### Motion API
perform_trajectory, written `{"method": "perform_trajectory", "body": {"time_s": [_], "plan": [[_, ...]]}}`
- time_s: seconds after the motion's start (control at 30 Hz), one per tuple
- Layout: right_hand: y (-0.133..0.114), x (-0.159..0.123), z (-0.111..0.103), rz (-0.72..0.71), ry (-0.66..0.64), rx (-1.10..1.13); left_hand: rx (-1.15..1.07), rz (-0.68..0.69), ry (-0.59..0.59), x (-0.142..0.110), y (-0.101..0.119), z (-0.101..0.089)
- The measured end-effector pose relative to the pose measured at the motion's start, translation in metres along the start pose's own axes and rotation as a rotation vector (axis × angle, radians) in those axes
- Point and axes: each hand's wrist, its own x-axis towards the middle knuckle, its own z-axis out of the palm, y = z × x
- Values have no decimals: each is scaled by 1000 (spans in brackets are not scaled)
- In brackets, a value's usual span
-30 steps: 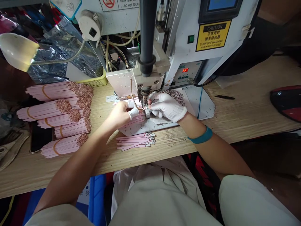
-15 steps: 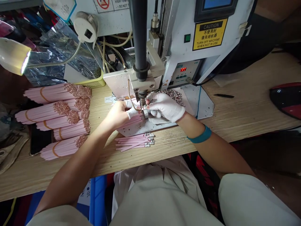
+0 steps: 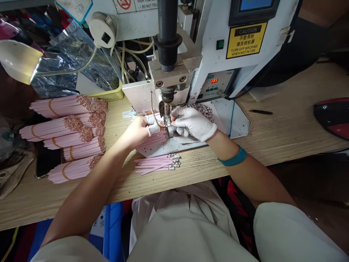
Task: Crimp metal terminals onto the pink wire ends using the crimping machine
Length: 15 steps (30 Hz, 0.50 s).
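Under the soldering machine's head [image 3: 167, 96], my two hands work close together. My left hand [image 3: 140, 131], with white covers on its fingertips, is pinched at the end of a pink wire strip [image 3: 160, 118] beside the small metal fixture [image 3: 169, 131]. My right hand [image 3: 195, 123] wears a white glove with a fingertip bare. Its thumb and finger press together just right of the tip; whatever they hold is too small to make out. More pink strips [image 3: 152, 141] lie below my left hand on the white base plate. Strips with small metal connectors [image 3: 158, 163] lie nearer me.
Banded bundles of pink wires [image 3: 68, 173] are stacked at left. A heap of small metal connectors [image 3: 203, 111] lies behind my right hand. A curved thin tube [image 3: 153, 109] reaches the tip. A lamp [image 3: 19, 62], yellow basket [image 3: 114, 94] and dark tweezers-like piece [image 3: 261, 112] surround the workplace.
The soldering head has risen, lifting its tip up from between my fingers. Both hands stay almost in place. The whole view has shifted slightly.
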Motion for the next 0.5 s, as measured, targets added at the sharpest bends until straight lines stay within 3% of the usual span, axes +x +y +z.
{"method": "perform_trajectory", "body": {"time_s": [0.3, 0.5], "plan": [[-2, -1, 3, 5, 46, -19, -153, -65, -54, 3, -5, 1], [1, 0, 2, 2, 26, 27, -116, -39, -33, 3, -2, 2]]}}
